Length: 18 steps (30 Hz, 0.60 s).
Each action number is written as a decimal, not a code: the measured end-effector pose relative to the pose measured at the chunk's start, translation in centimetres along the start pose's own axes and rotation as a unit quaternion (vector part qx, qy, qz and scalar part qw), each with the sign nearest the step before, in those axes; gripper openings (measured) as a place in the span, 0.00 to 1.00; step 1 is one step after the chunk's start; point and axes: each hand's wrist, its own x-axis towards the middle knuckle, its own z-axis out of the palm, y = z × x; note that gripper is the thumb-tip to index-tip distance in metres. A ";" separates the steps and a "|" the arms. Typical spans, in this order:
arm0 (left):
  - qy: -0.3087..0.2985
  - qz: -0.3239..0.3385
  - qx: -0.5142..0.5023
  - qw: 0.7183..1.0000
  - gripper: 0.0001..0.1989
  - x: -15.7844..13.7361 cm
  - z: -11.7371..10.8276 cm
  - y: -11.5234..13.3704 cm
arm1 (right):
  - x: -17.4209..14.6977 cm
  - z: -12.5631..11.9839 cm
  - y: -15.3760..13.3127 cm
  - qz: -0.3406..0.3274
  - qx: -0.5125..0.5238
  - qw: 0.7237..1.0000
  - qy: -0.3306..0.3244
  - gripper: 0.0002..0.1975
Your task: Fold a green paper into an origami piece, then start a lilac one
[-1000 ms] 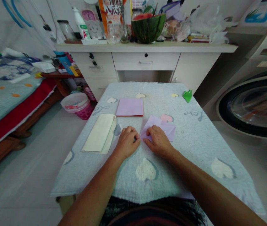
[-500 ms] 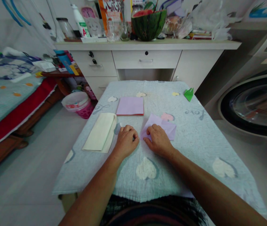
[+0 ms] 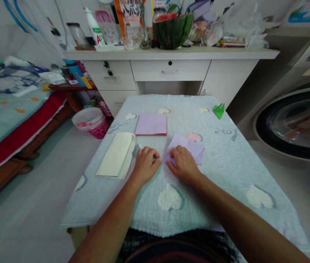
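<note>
A folded sheet of purple paper lies on the cloth-covered table. My right hand rests on its left half, fingers curled and pressing it down. At the paper's left corner, my left hand is closed, thumb and forefinger pinched together at the tip. The fingers hide part of that corner. Beyond my hands sits a square stack of coloured paper, purple on top with a red edge below. A pale cream folded paper lies left of my left hand. A small green folded paper piece is at the far right corner.
The tablecloth is light blue with heart patterns. A white cabinet behind bears a cut watermelon, bottles and bags. A washing machine stands right; a bed and pink bin are left.
My left fingertips have shifted very slightly at the paper's left corner. The right hand and the papers look almost unmoved.
</note>
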 end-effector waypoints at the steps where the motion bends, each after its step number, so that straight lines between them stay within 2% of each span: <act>1: 0.003 -0.003 0.009 1.000 0.03 -0.1 0.1 0.1 | 0.0 0.0 0.0 0.001 0.000 1.000 0.001 0.09; 4: 0.017 -0.024 0.041 0.999 0.06 -0.2 0.6 0.4 | 0.1 0.1 0.0 0.001 -0.006 1.000 0.000 0.10; 9: 0.021 -0.049 0.069 0.996 0.06 -0.3 1.0 0.9 | 0.1 0.1 0.1 0.002 -0.003 1.000 0.000 0.10; 18: 0.016 -0.049 0.076 0.996 0.04 -0.5 1.0 0.9 | 0.0 0.4 0.0 0.006 -0.002 1.000 0.016 0.10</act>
